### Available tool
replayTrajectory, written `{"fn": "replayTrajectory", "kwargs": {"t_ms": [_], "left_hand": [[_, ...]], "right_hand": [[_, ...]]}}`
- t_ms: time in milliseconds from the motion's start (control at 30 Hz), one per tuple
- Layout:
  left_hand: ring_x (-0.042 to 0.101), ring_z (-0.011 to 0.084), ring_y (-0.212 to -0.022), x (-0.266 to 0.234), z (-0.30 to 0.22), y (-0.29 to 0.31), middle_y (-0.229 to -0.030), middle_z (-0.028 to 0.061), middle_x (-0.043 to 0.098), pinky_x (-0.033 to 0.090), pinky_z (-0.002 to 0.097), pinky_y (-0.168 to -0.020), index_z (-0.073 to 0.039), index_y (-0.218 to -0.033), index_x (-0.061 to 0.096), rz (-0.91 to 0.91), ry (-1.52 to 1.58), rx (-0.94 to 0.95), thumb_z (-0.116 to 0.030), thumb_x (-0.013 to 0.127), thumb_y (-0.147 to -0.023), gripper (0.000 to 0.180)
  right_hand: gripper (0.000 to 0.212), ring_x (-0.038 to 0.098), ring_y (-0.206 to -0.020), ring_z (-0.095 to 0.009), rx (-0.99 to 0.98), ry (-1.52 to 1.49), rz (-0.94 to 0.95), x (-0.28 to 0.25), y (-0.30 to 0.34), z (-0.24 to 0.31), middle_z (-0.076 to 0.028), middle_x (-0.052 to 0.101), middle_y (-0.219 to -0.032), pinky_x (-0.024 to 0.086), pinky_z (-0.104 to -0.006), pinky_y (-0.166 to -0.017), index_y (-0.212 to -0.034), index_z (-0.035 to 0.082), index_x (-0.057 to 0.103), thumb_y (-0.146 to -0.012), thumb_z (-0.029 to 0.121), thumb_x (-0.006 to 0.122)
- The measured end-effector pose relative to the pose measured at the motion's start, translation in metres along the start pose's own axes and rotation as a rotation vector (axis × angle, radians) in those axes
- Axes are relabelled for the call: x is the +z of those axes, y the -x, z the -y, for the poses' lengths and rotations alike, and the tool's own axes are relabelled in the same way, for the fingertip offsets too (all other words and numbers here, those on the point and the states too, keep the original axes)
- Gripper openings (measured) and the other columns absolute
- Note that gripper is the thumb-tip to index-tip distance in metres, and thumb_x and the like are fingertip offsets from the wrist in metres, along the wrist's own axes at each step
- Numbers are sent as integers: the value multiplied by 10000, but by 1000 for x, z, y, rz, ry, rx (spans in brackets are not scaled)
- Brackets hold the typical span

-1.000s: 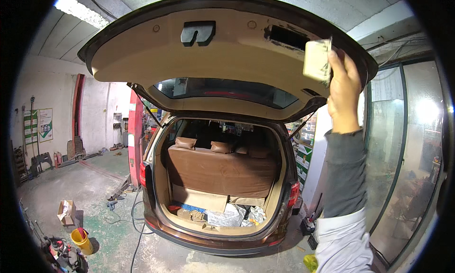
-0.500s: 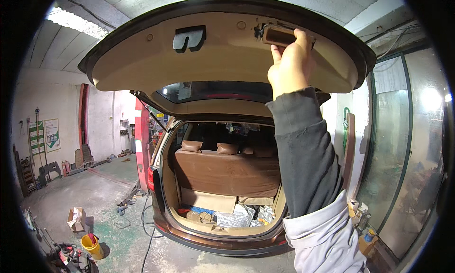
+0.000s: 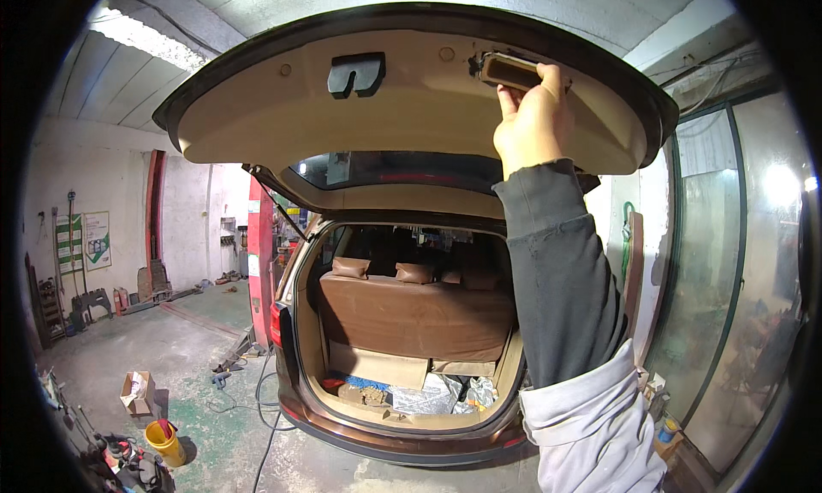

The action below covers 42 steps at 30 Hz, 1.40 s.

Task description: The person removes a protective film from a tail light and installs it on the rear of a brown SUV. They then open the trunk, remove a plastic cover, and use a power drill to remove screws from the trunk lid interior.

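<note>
Grasping one handle cup, one right hand holds it near the upper right edge of one raised tailgate, recess facing the camera, long axis nearly sideways.

This Was a Car Workshop

Before me stood a brown car, its tailgate raised, near a red post; tools cluttered the stained floor (a yellow bucket beside them), under scuffed white walls.
</note>
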<state>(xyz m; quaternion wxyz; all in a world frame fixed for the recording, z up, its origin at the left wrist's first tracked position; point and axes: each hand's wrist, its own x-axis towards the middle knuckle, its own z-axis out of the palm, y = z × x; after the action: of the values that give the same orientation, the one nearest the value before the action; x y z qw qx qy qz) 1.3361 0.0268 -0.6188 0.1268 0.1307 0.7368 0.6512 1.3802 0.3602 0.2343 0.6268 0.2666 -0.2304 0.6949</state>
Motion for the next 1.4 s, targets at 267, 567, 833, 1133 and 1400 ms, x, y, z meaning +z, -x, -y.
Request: {"fn": "replayTrajectory", "kwargs": {"t_ms": [267, 567, 833, 1133, 1400], "left_hand": [[637, 182, -790, 10, -5, -6, -1115, 100, 696, 559, 355, -729, -41, -1202, 702, -95, 464, -305, -27, 484, -972, 317], [635, 179, -791, 7, 21, -16, -1129, 107, 692, 555, 369, -738, -70, -1230, 700, -20, 376, -243, -97, 457, -1021, 321], [668, 242, -807, 15, -276, -109, -910, 136, 690, 528, 345, -757, 10, -1067, 666, -212, -307, 722, -106, 723, -913, 201], [391, 392, -1481, 102, -729, -104, -1551, 201, 450, 300, 497, -1243, 26, -1475, 481, -659, -925, 1924, -202, 727, -822, 734], [245, 280, -1585, 142, -831, -145, -1696, 159, 276, 207, 427, -1302, -3, -1592, 346, -955, -943, 2052, -205, 651, -827, 847]], "right_hand": [[487, 627, -744, -244, 82, 328, 10, -15, -11, -5, -123, 591, -921, 631, -426, -784, -1196, -17, 592, -898, 300, 811], [235, 602, -534, -162, 56, 735, 35, -21, -37, -1, -57, 651, -704, 578, -365, -502, -916, 38, 634, -981, 262, 605], [265, 569, -510, -119, 77, 914, 141, -32, -49, 6, -73, 688, -700, 413, -276, -440, -799, 53, 642, -975, 185, 494], [261, 558, -516, -107, 134, 872, 211, -24, -49, 10, -61, 691, -711, 407, -289, -447, -834, 60, 644, -970, 165, 447], [352, 590, -565, -161, 129, 816, 352, -35, -55, 7, -69, 715, -748, 428, -327, -504, -873, 58, 678, -1031, 255, 432]]}}
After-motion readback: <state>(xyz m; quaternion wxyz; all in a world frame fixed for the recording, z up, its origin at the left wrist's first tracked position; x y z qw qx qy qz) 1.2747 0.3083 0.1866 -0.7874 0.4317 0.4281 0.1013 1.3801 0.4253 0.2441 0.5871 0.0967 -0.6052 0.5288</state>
